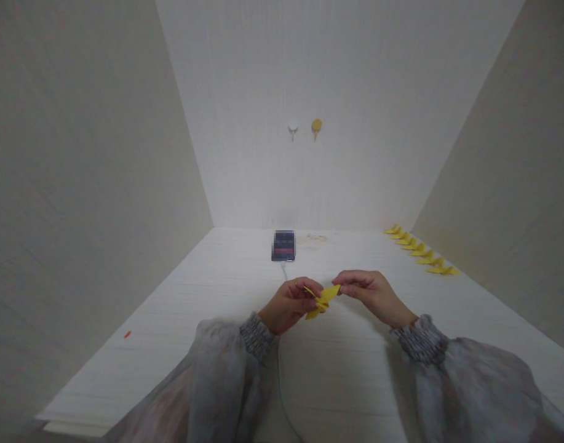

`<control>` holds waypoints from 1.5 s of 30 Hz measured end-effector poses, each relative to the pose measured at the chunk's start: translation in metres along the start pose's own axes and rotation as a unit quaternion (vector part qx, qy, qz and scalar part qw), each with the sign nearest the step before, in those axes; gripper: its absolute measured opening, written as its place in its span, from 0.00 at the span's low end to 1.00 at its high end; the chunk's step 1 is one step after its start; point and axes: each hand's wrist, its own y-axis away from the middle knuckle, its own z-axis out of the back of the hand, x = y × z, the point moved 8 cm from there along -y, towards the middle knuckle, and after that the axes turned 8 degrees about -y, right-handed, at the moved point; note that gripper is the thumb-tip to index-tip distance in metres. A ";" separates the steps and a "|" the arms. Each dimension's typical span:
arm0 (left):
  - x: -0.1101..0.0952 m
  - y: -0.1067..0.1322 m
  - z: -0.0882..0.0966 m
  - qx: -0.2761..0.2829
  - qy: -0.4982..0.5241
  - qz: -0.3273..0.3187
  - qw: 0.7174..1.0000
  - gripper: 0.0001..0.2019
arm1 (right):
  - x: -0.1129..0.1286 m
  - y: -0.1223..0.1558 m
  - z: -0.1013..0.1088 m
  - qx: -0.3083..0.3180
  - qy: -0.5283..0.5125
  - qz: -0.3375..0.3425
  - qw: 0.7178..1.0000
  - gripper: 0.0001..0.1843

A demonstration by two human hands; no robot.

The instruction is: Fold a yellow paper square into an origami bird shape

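A small folded yellow paper piece (322, 301) is held just above the white table (180, 320), between both hands. My left hand (287, 304) pinches its left side with curled fingers. From the right, my right hand (371, 294) grips the upper right tip between thumb and fingertips. Both wrists wear grey gathered sleeves.
A row of several folded yellow paper pieces (420, 250) lies along the right wall. A phone (283, 245) with a white cable (286, 271) lies at the back of the table. Two round hooks (304, 127) sit on the far wall. A small red scrap (127, 334) lies at left.
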 end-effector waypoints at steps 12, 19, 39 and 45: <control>0.001 0.000 -0.004 0.028 0.024 0.008 0.999 0.10 | 0.028 0.002 -0.006 0.006 0.138 0.091 0.986 0.04; 0.002 -0.001 -0.005 0.032 0.021 0.012 0.999 0.11 | 0.047 0.010 -0.013 0.034 0.206 0.232 0.950 0.08; 0.002 0.001 -0.004 0.029 -0.018 0.020 0.999 0.10 | 0.020 0.002 -0.004 0.034 0.105 0.039 0.993 0.08; 0.002 0.000 -0.006 0.035 -0.040 0.018 0.998 0.09 | 0.011 0.002 -0.006 0.040 0.086 -0.015 0.995 0.08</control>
